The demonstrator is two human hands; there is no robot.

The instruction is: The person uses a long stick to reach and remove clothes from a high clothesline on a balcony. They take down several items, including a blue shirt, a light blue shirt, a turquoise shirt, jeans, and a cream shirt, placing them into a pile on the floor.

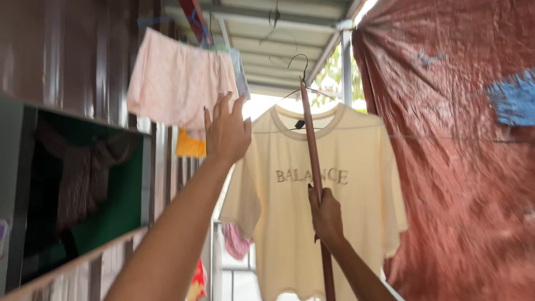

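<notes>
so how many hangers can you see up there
1. A dark wire hanger carries the cream t-shirt, lifted on the pole held in the right hand. The pink garment may hide others.

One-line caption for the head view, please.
Right hand lifts a hangered cream T-shirt on a pole; left hand reaches upward.

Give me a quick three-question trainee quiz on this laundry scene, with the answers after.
1. True or false: the right hand grips the pole.
2. Which garment is the left hand nearest: A the pink cloth, B the cream T-shirt, C the red tarp?
3. Fill in: the T-shirt hangs on a wire ____.

Key: 1 true. 2 A. 3 hanger.
</notes>
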